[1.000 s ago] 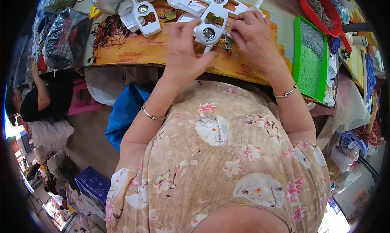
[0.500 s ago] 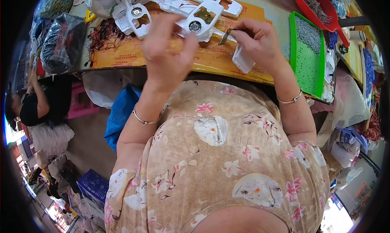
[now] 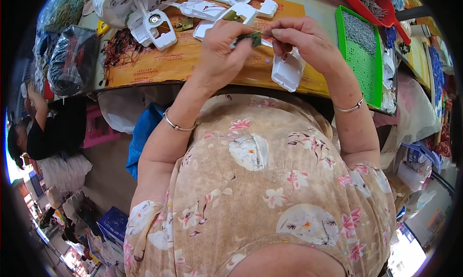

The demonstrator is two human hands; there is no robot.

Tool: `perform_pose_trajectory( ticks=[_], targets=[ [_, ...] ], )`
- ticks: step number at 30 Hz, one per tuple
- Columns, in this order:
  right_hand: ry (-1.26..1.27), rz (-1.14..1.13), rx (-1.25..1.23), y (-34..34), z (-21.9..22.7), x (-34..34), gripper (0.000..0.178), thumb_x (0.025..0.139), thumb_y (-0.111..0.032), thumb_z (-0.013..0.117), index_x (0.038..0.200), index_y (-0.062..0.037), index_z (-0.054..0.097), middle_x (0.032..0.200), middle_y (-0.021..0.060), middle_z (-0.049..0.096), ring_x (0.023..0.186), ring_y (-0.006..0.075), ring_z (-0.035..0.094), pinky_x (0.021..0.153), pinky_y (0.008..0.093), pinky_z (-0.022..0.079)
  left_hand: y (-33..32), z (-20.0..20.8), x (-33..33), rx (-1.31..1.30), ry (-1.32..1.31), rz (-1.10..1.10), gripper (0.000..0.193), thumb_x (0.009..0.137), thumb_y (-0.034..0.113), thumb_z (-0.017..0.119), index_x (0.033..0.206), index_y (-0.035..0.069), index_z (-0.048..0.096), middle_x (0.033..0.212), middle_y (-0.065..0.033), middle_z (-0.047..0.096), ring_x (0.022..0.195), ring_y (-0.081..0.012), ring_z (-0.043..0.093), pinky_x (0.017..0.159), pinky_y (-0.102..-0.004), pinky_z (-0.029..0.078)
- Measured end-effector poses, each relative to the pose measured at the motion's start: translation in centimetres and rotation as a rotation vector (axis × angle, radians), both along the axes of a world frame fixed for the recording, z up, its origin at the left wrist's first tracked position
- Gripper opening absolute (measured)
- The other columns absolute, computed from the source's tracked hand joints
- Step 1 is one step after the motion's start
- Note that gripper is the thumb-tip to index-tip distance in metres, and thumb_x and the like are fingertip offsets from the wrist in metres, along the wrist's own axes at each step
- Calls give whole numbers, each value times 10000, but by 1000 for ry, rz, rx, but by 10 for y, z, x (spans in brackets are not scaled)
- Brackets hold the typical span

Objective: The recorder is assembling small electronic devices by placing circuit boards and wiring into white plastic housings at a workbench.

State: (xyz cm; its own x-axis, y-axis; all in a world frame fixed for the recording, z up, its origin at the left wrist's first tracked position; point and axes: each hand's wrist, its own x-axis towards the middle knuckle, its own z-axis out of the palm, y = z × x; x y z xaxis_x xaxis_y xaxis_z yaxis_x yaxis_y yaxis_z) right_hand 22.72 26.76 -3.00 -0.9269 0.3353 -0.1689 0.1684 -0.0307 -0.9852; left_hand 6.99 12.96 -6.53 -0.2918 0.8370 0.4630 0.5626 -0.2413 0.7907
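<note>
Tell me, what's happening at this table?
A person is working at a cluttered table. The left hand and right hand together pinch a small green circuit board above the orange mat. White plastic shells lie scattered behind, one just under the right hand. A green tray of small metal parts sits to the right.

A workbench [image 3: 318, 4] with a grey top spans the upper part of the view, its near edge curving above a brownish floor [image 3: 108, 166]. A pink plastic stool [image 3: 99, 132] stands below the bench's left end. Bright daylight enters at the far left edge [image 3: 10, 166] and at the lower right corner [image 3: 410, 257].
</note>
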Motion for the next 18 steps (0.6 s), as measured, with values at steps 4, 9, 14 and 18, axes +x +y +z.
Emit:
perform_pose_trajectory(
  ticks=[4, 9, 14, 18],
  targets=[
    [73, -26, 108, -12, -4, 1, 169, 860, -82, 599, 1004, 6, 600, 771, 8, 600, 690, 64, 551, 676, 208, 452, -5, 27, -2, -186, -242, -99, 127, 793, 48, 541, 861, -23, 620, 665, -85, 558, 634, -112, 495, 579, -274, 415],
    [170, -79, 426, -34, -4, -4, 161, 863, -46, 615, 1012, 2, 580, 824, -11, 602, 778, 56, 563, 672, 218, 462, -7, 26, -8, -246, -192, -124, 143, 794, 61, 528, 862, -40, 605, 635, -61, 536, 603, -103, 452, 552, -270, 397],
    [285, -129, 752, -32, -21, -9, 151, 832, -20, 613, 980, -1, 591, 825, 77, 620, 721, 156, 603, 608, 271, 473, -11, 33, -1, -344, -237, -77, 157, 770, 72, 556, 861, -49, 598, 618, -64, 533, 577, -104, 444, 529, -272, 390],
    [348, -239, 988, -41, -18, -10, 164, 792, -5, 613, 954, -15, 594, 818, 142, 592, 695, 306, 599, 582, 345, 475, -11, 31, 1, -332, -179, -53, 161, 747, 78, 575, 842, -50, 603, 605, -98, 545, 550, -115, 452, 519, -284, 397]
  ],
)
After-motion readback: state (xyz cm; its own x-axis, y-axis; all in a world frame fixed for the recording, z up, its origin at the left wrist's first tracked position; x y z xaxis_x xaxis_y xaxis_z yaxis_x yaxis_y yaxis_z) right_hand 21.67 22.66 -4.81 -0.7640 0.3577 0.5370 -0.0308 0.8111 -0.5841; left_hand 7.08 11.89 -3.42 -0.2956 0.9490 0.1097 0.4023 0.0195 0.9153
